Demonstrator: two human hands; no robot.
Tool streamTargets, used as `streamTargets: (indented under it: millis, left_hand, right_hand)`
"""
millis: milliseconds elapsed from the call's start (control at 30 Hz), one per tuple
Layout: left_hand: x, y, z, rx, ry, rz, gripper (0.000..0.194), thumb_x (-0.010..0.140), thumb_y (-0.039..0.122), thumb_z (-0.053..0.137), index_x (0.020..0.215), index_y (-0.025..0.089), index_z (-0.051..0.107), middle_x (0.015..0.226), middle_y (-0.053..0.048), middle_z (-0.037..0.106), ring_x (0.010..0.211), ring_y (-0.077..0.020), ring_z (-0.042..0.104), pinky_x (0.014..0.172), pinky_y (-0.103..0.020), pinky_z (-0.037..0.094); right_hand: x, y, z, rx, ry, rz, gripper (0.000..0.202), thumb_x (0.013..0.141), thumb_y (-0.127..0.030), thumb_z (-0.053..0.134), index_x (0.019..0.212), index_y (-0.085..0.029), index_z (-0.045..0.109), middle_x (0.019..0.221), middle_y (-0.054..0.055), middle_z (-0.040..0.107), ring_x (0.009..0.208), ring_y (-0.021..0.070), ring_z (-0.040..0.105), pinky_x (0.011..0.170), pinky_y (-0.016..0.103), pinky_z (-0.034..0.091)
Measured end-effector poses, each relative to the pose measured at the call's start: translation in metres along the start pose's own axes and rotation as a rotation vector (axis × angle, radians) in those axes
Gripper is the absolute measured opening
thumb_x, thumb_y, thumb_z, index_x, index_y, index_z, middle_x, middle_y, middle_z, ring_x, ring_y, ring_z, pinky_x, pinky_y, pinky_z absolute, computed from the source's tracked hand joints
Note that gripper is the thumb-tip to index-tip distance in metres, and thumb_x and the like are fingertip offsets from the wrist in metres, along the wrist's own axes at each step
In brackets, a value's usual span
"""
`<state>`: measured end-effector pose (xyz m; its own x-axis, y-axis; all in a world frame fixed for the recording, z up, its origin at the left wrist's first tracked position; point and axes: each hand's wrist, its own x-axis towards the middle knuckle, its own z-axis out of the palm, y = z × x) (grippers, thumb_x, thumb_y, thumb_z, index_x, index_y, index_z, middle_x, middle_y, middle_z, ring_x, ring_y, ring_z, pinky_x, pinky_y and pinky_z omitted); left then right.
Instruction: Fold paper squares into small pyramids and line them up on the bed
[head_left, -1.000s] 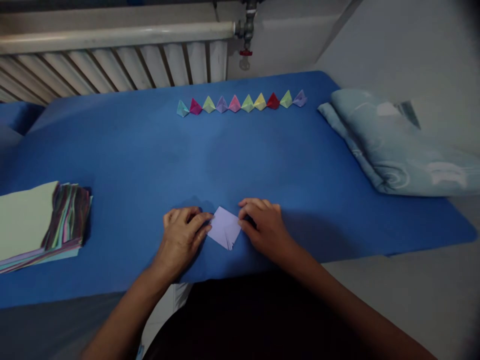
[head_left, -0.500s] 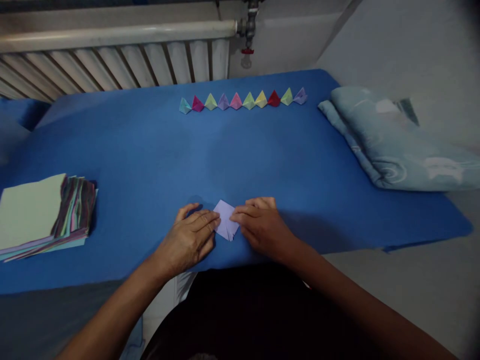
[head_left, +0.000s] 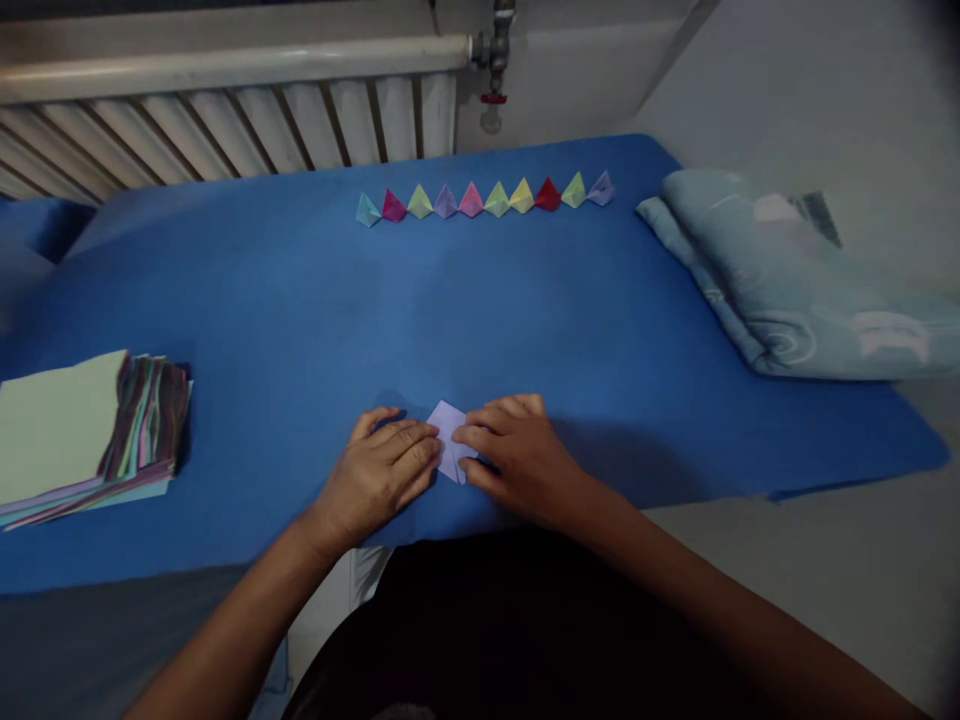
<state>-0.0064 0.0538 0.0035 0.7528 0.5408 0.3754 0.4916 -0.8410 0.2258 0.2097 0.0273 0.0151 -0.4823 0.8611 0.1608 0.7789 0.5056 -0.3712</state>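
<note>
A small lilac origami paper [head_left: 448, 413], folded to a diamond, lies on the blue sheet in front of me. My left hand [head_left: 384, 472] is closed over its left side, fingertips pressing it down. On the right side, my right hand [head_left: 523, 456] has its fingers on the paper, thumb tip at the lower edge and index finger near the middle. The fingers cover both side corners. A crease runs down to the bottom corner.
A row of small folded paper pieces [head_left: 471, 200] in several colours lies at the back. To the left sits a stack of coloured paper [head_left: 64, 425]. A folded pale blanket [head_left: 772, 280] rests at the right. Behind the blue surface [head_left: 315, 310] stands a radiator [head_left: 247, 125].
My right hand has shifted slightly left over the lilac paper, and its thumb has come to the lower edge. The flap near the bottom corner now lies flatter. My left hand stays in place.
</note>
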Motion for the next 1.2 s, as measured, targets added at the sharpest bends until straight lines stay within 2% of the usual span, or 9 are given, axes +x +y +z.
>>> streamTargets:
  millis: [100,233,367,567,867,1200]
  left_hand:
    - [0.0,0.001,0.001,-0.001,0.012,-0.009,0.018,0.089,0.016,0.052,0.103,0.021,0.063,0.108,-0.004,0.071,0.097,-0.0174,0.066,0.097,-0.042,0.04]
    - [0.001,0.003,-0.001,-0.036,0.001,-0.048,0.018,0.087,0.019,0.054,0.102,0.021,0.063,0.109,-0.004,0.07,0.098,-0.0181,0.065,0.099,-0.042,0.039]
    - [0.002,0.004,-0.003,0.005,-0.031,-0.006,0.017,0.087,0.026,0.055,0.101,0.021,0.064,0.112,-0.007,0.069,0.099,-0.0207,0.064,0.098,-0.044,0.04]
    - [0.002,0.003,0.0,0.091,-0.001,0.055,0.013,0.09,0.021,0.053,0.093,0.019,0.065,0.108,-0.008,0.069,0.095,-0.0198,0.064,0.093,-0.043,0.043]
    - [0.003,0.002,0.0,-0.024,0.029,-0.037,0.012,0.09,0.018,0.053,0.099,0.018,0.061,0.104,-0.005,0.07,0.093,-0.0177,0.065,0.093,-0.04,0.042]
    - [-0.002,0.004,-0.003,-0.122,-0.015,-0.172,0.02,0.085,0.023,0.058,0.106,0.02,0.058,0.11,-0.004,0.069,0.103,-0.021,0.061,0.099,-0.044,0.036]
  right_hand:
    - [0.004,-0.003,-0.001,-0.011,-0.02,-0.012,0.016,0.086,-0.027,0.057,0.098,-0.024,0.067,0.089,0.004,0.067,0.088,0.0216,0.052,0.079,0.039,0.027]
    - [0.006,-0.004,-0.001,-0.008,-0.035,0.004,0.016,0.084,-0.023,0.058,0.096,-0.024,0.067,0.087,0.003,0.067,0.088,0.0214,0.052,0.08,0.039,0.026]
    - [0.006,-0.002,-0.001,0.023,-0.051,0.015,0.016,0.084,-0.02,0.054,0.095,-0.022,0.066,0.089,0.004,0.066,0.087,0.0209,0.051,0.08,0.039,0.026]
    - [0.007,0.001,0.0,0.058,-0.066,0.036,0.016,0.085,-0.018,0.054,0.094,-0.021,0.066,0.089,0.003,0.066,0.087,0.0201,0.05,0.08,0.037,0.026]
    - [0.009,-0.003,0.002,0.023,-0.06,0.051,0.012,0.083,-0.024,0.059,0.09,-0.023,0.069,0.084,0.003,0.065,0.084,0.0194,0.049,0.079,0.037,0.023]
    - [0.011,-0.005,0.014,0.112,0.06,0.13,0.011,0.085,-0.021,0.059,0.084,-0.024,0.069,0.082,0.0,0.065,0.082,0.0171,0.049,0.078,0.035,0.025]
